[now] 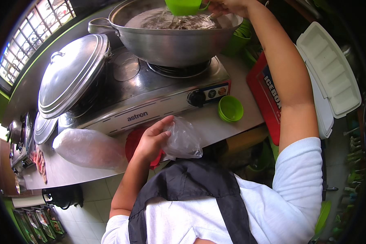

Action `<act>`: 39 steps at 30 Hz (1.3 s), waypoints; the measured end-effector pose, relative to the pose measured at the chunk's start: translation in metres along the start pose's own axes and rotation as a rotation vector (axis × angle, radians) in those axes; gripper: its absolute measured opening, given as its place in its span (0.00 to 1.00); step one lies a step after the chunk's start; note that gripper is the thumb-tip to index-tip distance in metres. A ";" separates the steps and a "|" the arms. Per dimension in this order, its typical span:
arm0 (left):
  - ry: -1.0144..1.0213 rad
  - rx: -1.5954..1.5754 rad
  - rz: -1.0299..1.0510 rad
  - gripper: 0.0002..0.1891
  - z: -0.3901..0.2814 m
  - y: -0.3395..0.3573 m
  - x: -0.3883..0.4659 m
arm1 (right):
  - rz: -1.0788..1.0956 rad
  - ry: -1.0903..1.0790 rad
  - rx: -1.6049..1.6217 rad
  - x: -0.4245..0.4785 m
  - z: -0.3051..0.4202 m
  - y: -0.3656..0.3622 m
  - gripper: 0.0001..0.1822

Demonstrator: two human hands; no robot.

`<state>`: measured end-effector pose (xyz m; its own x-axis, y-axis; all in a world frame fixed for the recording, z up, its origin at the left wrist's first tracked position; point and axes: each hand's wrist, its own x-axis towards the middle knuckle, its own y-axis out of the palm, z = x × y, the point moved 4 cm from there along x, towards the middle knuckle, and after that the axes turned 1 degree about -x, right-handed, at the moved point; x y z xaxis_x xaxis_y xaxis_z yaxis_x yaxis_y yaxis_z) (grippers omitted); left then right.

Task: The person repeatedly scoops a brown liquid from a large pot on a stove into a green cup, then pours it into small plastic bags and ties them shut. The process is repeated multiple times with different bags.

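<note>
My right hand, partly cut off by the top edge, holds a green plastic cup by its handle. The cup is over a large metal wok-like pot, and clear liquid runs from it into the brownish liquid inside. Low in front of the stove, my left hand grips a clear plastic bag between thumb and fingers. What the bag holds, if anything, is hard to tell. The pot rests on the right burner of an Astron gas stove.
A lidded metal pot occupies the left burner. Small green bowls are stacked beside the stove knob. On the counter lie a filled plastic bag and something red. A red icebox with its white lid raised stands right.
</note>
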<state>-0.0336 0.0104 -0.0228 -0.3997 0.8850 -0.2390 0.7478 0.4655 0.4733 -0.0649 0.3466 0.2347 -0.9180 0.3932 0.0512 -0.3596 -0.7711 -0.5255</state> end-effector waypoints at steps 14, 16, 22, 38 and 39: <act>-0.039 -0.146 -0.002 0.24 -0.005 0.000 0.028 | -0.187 -0.351 -0.023 -0.153 0.071 -0.031 0.13; -0.024 -0.110 0.018 0.25 -0.004 -0.001 0.033 | -0.240 -0.346 -0.012 -0.180 0.058 -0.013 0.12; -0.018 -0.131 0.057 0.25 -0.007 0.004 0.036 | -0.035 -0.143 -0.014 -0.228 -0.006 0.052 0.12; -0.064 0.222 0.128 0.27 0.008 0.001 0.039 | 0.391 -0.180 -0.484 -0.220 -0.106 0.173 0.11; -0.070 0.196 0.125 0.27 0.009 0.001 0.039 | 0.411 -0.161 -0.528 -0.215 -0.104 0.177 0.11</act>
<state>-0.0435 0.0457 -0.0390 -0.2648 0.9312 -0.2506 0.8806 0.3394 0.3308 0.0864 0.1774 0.0425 -0.9906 0.0097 -0.1367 0.1154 -0.4782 -0.8706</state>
